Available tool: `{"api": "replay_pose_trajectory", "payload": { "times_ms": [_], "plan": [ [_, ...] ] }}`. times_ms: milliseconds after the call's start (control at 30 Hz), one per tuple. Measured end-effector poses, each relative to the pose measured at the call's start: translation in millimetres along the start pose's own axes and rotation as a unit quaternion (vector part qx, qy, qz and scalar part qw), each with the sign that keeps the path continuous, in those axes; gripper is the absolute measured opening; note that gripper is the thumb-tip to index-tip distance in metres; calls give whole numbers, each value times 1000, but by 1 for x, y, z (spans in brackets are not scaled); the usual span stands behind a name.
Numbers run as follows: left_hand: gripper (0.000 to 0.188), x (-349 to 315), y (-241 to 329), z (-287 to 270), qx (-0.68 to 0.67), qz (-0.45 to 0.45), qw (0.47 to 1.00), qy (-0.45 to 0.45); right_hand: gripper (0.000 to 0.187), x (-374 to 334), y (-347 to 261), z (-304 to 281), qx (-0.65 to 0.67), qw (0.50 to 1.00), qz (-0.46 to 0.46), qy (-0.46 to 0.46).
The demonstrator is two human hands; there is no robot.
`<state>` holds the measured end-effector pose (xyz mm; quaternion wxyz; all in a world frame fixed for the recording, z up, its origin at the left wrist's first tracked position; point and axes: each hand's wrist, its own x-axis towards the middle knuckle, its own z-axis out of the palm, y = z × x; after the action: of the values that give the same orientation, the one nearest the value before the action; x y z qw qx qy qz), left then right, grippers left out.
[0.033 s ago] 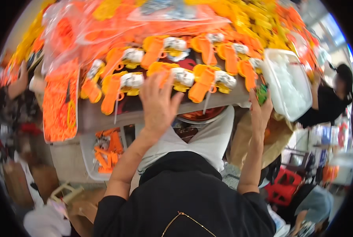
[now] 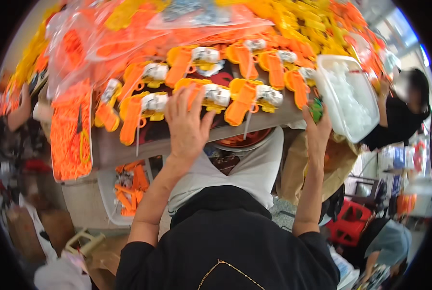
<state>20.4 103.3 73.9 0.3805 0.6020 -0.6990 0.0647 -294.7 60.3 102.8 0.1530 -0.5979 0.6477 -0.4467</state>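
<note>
Crowded worktop [image 2: 129, 150] carried rows of orange plastic toy parts [image 2: 242, 99] | left hand [image 2: 187, 123] lay open, fingers spread, on one orange part [image 2: 211, 94] in the front row | right hand [image 2: 317, 128] gripped a small green item [image 2: 316, 109], mostly hidden, beside a clear plastic tub [image 2: 351, 96] | background blurred

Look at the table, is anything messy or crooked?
Mostly tidy: the orange toy parts lie in rows under the left hand. Only the white tub beside the right hand sticks out over the table's edge.
</note>
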Motion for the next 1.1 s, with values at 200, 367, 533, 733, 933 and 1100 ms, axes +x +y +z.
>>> {"api": "replay_pose_trajectory", "payload": {
  "times_ms": [200, 367, 533, 733, 933, 1100],
  "plan": [
    [59, 31, 47, 39, -32, 97, 991, -83, 47, 31, 56, 1, -174, 977, -126, 7],
    [60, 38, 45, 68, 62, 180, 972, -137, 50, 17, 31, 10, -138, 983, -21, -116],
    [56, 58, 65, 68, 2, 151, 979, -139, 46, 20, 50, -18, -43, 990, -75, -114],
    [46, 90, 139, 119, -63, 160, 977, -130, 54, 85, 19, -69, 336, 938, 74, -33],
    [65, 100, 168, 181, 69, 100, 988, -90, 60, 153, 26, -59, 232, 965, 86, -88],
    [63, 105, 163, 183, 23, 47, 984, -170, 40, 183, 47, -41, 239, 928, 81, -274]
  ]
}}
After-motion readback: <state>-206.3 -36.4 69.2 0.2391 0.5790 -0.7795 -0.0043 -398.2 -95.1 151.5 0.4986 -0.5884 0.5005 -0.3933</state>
